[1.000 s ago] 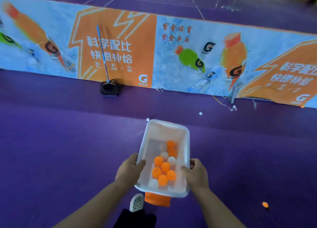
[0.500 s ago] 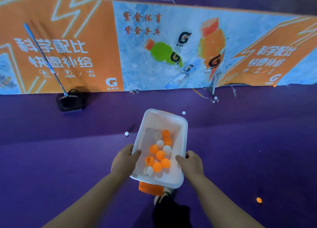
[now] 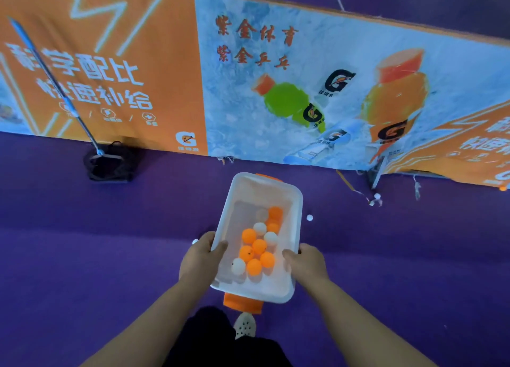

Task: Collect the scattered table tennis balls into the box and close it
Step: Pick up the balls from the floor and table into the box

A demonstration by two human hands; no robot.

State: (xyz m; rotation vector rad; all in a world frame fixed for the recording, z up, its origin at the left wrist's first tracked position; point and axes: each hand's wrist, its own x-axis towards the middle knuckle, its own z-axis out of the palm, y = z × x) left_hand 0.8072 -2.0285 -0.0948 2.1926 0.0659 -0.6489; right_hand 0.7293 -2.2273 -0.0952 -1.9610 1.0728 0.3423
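I carry a translucent white plastic box [image 3: 288,289] with orange latches in front of me, above the purple floor. My left hand [image 3: 200,257] grips its left rim and my right hand [image 3: 306,262] grips its right rim. Several orange and white table tennis balls [image 3: 258,246] lie inside. Loose white balls lie on the floor: one [image 3: 309,217] just right of the box, one [image 3: 195,241] partly hidden by my left hand, and two [image 3: 376,198] near the barrier's foot. An orange ball [image 3: 502,188] sits at the far right by the barrier.
A long printed barrier [image 3: 248,91] crosses the view ahead. A ball-picker with a blue-silver pole and black net [image 3: 109,162] leans against it at the left. My dark trouser leg and white shoe [image 3: 244,325] show below the box.
I have walked closer to the barrier with the box held in both hands. The loose white balls now lie right beside the box. The orange ball at lower right has left the view.
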